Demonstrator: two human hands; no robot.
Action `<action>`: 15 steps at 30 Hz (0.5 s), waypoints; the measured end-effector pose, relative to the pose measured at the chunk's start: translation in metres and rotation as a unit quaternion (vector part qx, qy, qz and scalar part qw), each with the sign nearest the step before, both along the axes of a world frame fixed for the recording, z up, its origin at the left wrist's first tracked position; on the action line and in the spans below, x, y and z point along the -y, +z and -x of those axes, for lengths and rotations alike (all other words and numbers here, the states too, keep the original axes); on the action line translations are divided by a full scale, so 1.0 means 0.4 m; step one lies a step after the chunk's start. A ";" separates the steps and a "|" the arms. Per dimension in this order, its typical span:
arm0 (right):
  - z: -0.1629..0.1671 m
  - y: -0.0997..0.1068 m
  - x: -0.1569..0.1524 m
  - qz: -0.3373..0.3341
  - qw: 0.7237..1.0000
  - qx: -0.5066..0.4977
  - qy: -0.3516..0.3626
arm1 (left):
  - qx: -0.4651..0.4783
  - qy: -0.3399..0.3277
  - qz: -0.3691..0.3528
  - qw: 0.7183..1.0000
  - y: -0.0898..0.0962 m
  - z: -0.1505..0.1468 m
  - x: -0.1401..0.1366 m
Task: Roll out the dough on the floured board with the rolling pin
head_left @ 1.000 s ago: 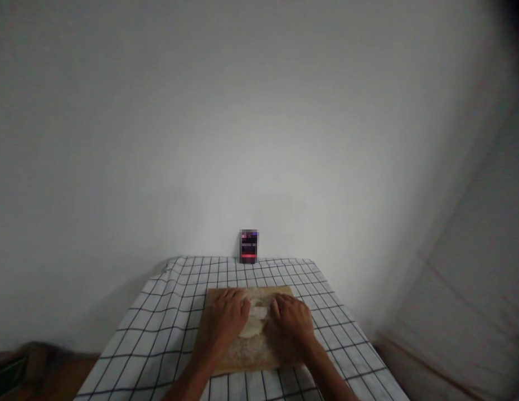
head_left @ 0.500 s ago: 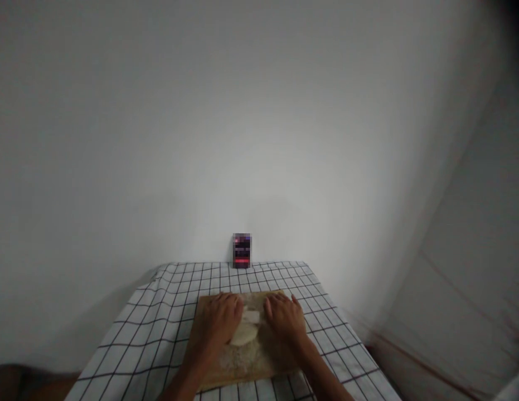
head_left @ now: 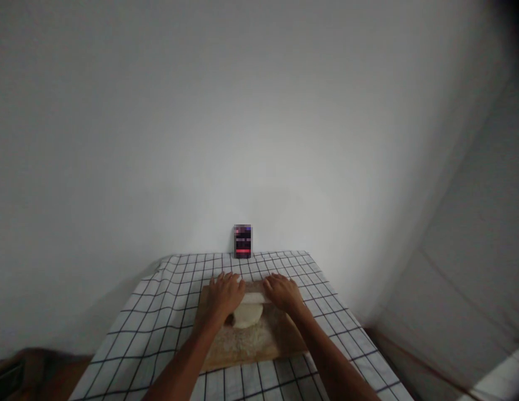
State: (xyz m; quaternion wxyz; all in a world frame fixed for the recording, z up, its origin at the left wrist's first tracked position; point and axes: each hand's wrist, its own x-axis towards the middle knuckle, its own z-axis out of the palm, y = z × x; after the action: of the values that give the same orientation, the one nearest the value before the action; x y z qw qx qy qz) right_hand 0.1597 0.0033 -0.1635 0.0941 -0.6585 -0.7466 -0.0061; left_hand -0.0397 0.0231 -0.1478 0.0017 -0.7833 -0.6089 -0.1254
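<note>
A pale rolling pin (head_left: 255, 298) lies crosswise near the far side of a wooden board (head_left: 259, 345). My left hand (head_left: 226, 292) is over its left end and my right hand (head_left: 282, 291) over its right end, fingers curved forward on it. Both palms cover the pin's ends, so only the middle section shows. Just on the near side of the pin, a flat piece of whitish dough (head_left: 248, 316) rests on the board, its far edge meeting the pin. Beside my left wrist a small dark spot shows on the board.
The board sits on a table with a white, black-checked cloth (head_left: 146, 320). At the far edge a small dark upright panel (head_left: 243, 241), pixelated, leans by the white wall (head_left: 259, 139). Brown furniture (head_left: 37, 367) stands low at the left.
Both hands and the rolling pin have moved forward, away from me, across the board. More of the dough now shows on the near side. The view has tilted slightly downward.
</note>
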 end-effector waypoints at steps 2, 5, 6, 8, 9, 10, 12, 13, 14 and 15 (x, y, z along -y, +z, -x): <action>0.007 -0.010 0.050 -0.031 0.999 -0.029 -0.024 | 0.011 -0.008 -0.030 0.999 -0.009 0.006 0.054; 0.012 -0.041 0.133 -0.054 0.997 -0.057 -0.023 | 0.027 -0.022 -0.040 0.999 -0.042 0.020 0.139; 0.012 -0.055 0.159 -0.054 0.997 -0.061 -0.016 | 0.033 -0.024 -0.040 0.998 -0.057 0.025 0.164; 0.009 -0.086 0.203 -0.055 0.996 -0.067 -0.008 | 0.046 -0.027 -0.039 0.998 -0.086 0.034 0.204; 0.007 -0.099 0.218 -0.059 0.996 -0.070 -0.006 | 0.051 -0.027 -0.037 0.998 -0.098 0.037 0.217; 0.006 -0.110 0.228 -0.061 0.996 -0.071 -0.007 | 0.055 -0.026 -0.034 0.998 -0.107 0.039 0.224; 0.004 -0.116 0.231 -0.062 0.995 -0.073 -0.010 | 0.059 -0.026 -0.031 0.997 -0.111 0.039 0.223; 0.004 -0.112 0.225 -0.061 0.996 -0.071 -0.010 | 0.060 -0.026 -0.031 0.997 -0.107 0.039 0.216; 0.005 -0.102 0.214 -0.061 0.996 -0.069 -0.011 | 0.059 -0.027 -0.031 0.997 -0.099 0.038 0.205; 0.006 -0.090 0.199 -0.062 0.996 -0.067 -0.010 | 0.056 -0.029 -0.032 0.997 -0.089 0.038 0.191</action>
State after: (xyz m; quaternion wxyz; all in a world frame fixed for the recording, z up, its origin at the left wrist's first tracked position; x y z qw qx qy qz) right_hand 0.1574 -0.0761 -0.1993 0.1841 -0.6581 -0.7300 -0.0093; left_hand -0.0547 -0.0532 -0.1834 -0.0115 -0.7920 -0.5806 -0.1886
